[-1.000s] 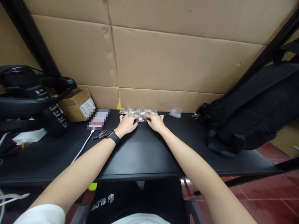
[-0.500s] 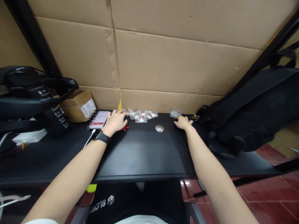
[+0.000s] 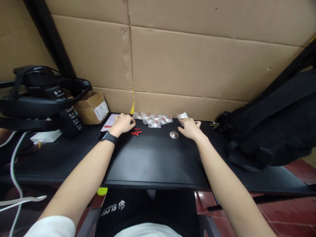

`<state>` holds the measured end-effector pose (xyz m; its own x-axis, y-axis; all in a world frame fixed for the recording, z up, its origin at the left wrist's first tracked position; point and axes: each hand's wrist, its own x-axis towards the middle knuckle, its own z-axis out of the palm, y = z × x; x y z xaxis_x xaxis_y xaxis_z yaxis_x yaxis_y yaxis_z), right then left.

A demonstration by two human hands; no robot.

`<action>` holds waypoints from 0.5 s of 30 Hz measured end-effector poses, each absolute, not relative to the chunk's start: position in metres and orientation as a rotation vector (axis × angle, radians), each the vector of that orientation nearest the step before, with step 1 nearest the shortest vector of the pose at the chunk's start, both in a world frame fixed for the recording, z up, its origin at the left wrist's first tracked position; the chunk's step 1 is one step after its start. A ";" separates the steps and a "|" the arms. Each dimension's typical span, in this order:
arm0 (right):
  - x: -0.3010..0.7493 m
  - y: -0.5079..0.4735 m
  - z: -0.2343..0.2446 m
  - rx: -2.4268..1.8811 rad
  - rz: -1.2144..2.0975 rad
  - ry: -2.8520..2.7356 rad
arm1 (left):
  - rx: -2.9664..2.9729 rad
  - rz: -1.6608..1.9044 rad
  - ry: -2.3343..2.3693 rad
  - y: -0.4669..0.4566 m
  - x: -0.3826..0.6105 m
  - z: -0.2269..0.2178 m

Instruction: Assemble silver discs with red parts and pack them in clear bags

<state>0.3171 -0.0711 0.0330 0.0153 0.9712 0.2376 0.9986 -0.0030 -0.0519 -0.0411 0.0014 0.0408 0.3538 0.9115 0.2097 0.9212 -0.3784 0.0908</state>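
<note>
Clear packets lie clustered along the back of the black worktop. Left hand: curled, its grip hard to tell. Right hand: fingers at a single packet, pinch unclear. Handling that packet seems the step in hand; moving it would call for light fingertips. Just beside lies a metal disc; red pieces sit near the left hand.

Black backpack at right — cardboard box at left, against cardboard wall
</note>
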 end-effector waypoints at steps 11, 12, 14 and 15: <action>0.259 -0.089 0.031 -1.186 0.404 -2.616 | -2.738 -0.264 -1.559 0.006 -0.038 0.034; 0.264 -0.088 0.034 -1.163 0.442 -2.595 | -2.721 -0.272 -1.566 0.006 -0.037 0.033; 0.276 -0.085 0.038 -1.121 0.540 -2.506 | -2.692 -0.283 -1.576 0.005 -0.035 0.031; 0.283 -0.083 0.040 -1.118 0.596 -2.438 | -2.681 -0.283 -1.580 0.004 -0.034 0.029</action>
<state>0.2835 -0.0828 0.0397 -0.6050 0.7777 0.1707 0.6111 0.5910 -0.5265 -0.0339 0.0041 0.0294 0.4721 0.8662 0.1638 0.8692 -0.4884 0.0770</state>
